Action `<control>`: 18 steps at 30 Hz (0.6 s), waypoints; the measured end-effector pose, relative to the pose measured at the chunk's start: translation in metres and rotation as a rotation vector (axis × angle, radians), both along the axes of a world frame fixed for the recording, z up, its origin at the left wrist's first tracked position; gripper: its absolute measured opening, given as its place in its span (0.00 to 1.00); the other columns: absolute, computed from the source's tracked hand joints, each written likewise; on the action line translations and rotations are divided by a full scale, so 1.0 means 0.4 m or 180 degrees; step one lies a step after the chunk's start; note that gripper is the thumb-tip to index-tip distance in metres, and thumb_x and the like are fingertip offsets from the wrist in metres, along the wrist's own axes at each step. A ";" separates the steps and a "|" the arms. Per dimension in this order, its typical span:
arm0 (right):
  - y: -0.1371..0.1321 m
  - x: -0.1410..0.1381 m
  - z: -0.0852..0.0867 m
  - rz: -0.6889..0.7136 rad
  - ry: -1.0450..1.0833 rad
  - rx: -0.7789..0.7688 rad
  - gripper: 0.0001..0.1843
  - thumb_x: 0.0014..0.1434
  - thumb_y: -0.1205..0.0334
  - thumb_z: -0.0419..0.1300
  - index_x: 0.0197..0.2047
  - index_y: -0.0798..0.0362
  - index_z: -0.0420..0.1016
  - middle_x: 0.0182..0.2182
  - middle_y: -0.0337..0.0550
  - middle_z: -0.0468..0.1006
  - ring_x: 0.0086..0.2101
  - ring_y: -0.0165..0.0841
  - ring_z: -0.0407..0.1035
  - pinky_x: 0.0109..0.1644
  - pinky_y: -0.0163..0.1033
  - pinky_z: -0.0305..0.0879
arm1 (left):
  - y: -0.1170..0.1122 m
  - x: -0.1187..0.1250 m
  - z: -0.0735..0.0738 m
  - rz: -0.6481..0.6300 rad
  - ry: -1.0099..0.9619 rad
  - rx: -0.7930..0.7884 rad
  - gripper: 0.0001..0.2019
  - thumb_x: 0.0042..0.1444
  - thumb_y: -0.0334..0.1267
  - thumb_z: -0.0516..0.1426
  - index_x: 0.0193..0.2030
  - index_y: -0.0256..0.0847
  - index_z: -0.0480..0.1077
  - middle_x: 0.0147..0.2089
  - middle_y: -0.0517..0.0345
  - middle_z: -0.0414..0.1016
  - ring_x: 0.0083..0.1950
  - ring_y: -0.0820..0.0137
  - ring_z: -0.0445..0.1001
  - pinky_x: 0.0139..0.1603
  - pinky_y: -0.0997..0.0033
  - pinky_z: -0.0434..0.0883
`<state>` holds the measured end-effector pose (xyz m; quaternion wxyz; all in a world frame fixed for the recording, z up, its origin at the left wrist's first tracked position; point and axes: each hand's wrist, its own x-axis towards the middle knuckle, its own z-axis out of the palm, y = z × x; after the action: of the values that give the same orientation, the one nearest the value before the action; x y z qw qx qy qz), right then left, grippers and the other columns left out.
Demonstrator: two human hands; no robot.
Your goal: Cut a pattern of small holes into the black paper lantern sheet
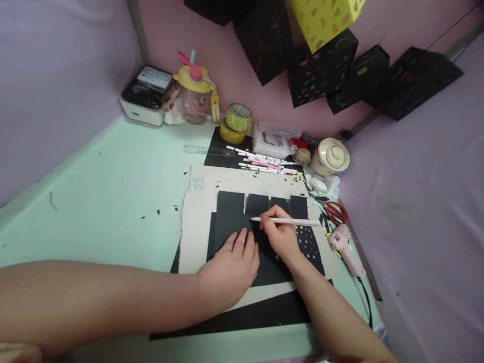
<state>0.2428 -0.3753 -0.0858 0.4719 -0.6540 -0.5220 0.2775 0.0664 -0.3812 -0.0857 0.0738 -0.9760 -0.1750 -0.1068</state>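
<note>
Black card point(230, 222) with flaps along its far edge lies in front of me on a torn beige board. My left hand point(232, 264) rests flat on the card, fingers stretched out and holding nothing. A slim white pen point(295, 221) is pinched in my right hand point(280, 234), lying almost level with its tip pointing left. That tip is at the card's surface, just beyond my left fingertips; whether it touches cannot be seen. Right of my right hand, the card has many small cut-outs point(308, 244) showing pale through it. My hands cover part of the card's middle.
Several white markers point(264, 162) lie beyond the board point(194, 222), near tape rolls point(239, 118) and a clear box point(274, 138). Red-handled scissors point(336, 213) and a corded glue gun point(348, 249) lie right. A bottle point(194, 96) stands behind. Black paper boxes point(323, 68) hang above.
</note>
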 end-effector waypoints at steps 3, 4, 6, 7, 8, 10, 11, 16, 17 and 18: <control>0.000 -0.001 0.001 -0.0018 0.0046 -0.0042 0.07 0.56 0.63 0.57 0.27 0.51 0.68 0.20 0.33 0.71 0.21 0.28 0.63 0.26 0.33 0.59 | 0.000 0.000 0.000 -0.0006 0.0001 -0.0020 0.23 0.64 0.43 0.51 0.57 0.25 0.69 0.58 0.30 0.70 0.60 0.44 0.69 0.56 0.48 0.67; 0.001 -0.002 0.002 -0.0011 0.0034 -0.0052 0.07 0.56 0.63 0.57 0.27 0.51 0.68 0.20 0.33 0.71 0.21 0.28 0.63 0.26 0.33 0.60 | 0.000 0.000 0.001 -0.0005 0.0009 -0.0017 0.23 0.64 0.43 0.50 0.57 0.26 0.69 0.58 0.30 0.70 0.60 0.44 0.69 0.56 0.48 0.67; 0.001 -0.002 0.002 0.0000 0.0011 -0.0074 0.07 0.57 0.63 0.57 0.27 0.51 0.68 0.20 0.34 0.72 0.21 0.28 0.64 0.27 0.33 0.60 | 0.002 -0.001 0.003 0.0004 0.0039 -0.0006 0.23 0.65 0.43 0.50 0.57 0.26 0.70 0.58 0.30 0.70 0.60 0.44 0.69 0.56 0.49 0.67; 0.001 -0.002 0.003 0.0004 0.0000 -0.0085 0.07 0.57 0.63 0.57 0.27 0.51 0.69 0.20 0.34 0.72 0.21 0.28 0.64 0.27 0.34 0.61 | 0.003 -0.001 0.005 0.0008 0.0057 -0.0004 0.23 0.65 0.43 0.49 0.57 0.26 0.70 0.58 0.30 0.70 0.60 0.45 0.69 0.56 0.49 0.67; 0.001 -0.002 0.003 0.0006 -0.0014 -0.0095 0.08 0.57 0.62 0.58 0.27 0.51 0.69 0.20 0.34 0.72 0.22 0.28 0.64 0.27 0.34 0.61 | 0.003 -0.001 0.006 0.0005 0.0070 -0.0004 0.23 0.65 0.43 0.49 0.57 0.26 0.69 0.58 0.31 0.70 0.60 0.45 0.69 0.56 0.49 0.67; 0.000 -0.002 0.003 0.0013 -0.0055 -0.0112 0.08 0.58 0.62 0.58 0.27 0.51 0.69 0.21 0.35 0.73 0.22 0.29 0.65 0.28 0.34 0.62 | 0.003 -0.001 0.007 0.0005 0.0092 -0.0006 0.23 0.65 0.42 0.49 0.57 0.26 0.69 0.58 0.31 0.70 0.60 0.46 0.69 0.57 0.49 0.67; 0.000 -0.002 0.003 0.0019 -0.0079 -0.0120 0.08 0.58 0.62 0.58 0.27 0.51 0.70 0.21 0.35 0.74 0.23 0.29 0.66 0.28 0.34 0.62 | 0.003 -0.001 0.007 0.0004 0.0085 -0.0006 0.23 0.65 0.43 0.49 0.57 0.26 0.69 0.58 0.31 0.70 0.60 0.46 0.69 0.57 0.49 0.67; 0.000 -0.002 0.001 0.0060 -0.0146 -0.0113 0.08 0.58 0.61 0.58 0.27 0.52 0.70 0.22 0.36 0.75 0.24 0.29 0.67 0.29 0.34 0.62 | 0.000 -0.001 0.004 0.0015 0.0019 -0.0026 0.23 0.65 0.43 0.49 0.57 0.26 0.70 0.58 0.30 0.70 0.60 0.45 0.69 0.57 0.49 0.67; 0.000 -0.002 0.000 0.0068 -0.0154 -0.0116 0.08 0.58 0.61 0.58 0.27 0.52 0.70 0.22 0.36 0.75 0.24 0.30 0.67 0.29 0.34 0.63 | 0.000 -0.001 0.005 0.0016 0.0027 -0.0035 0.23 0.65 0.43 0.49 0.57 0.26 0.70 0.58 0.30 0.70 0.60 0.45 0.69 0.57 0.49 0.66; 0.001 -0.002 0.000 0.0077 -0.0161 -0.0121 0.08 0.58 0.61 0.58 0.28 0.52 0.70 0.22 0.36 0.75 0.24 0.30 0.68 0.29 0.34 0.63 | 0.000 -0.001 0.005 0.0016 0.0038 -0.0045 0.23 0.65 0.43 0.49 0.57 0.26 0.69 0.59 0.30 0.70 0.60 0.45 0.69 0.57 0.49 0.66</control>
<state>0.2419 -0.3751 -0.0858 0.4426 -0.6634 -0.5363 0.2765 0.0659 -0.3813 -0.0837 0.0683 -0.9767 -0.1777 -0.0996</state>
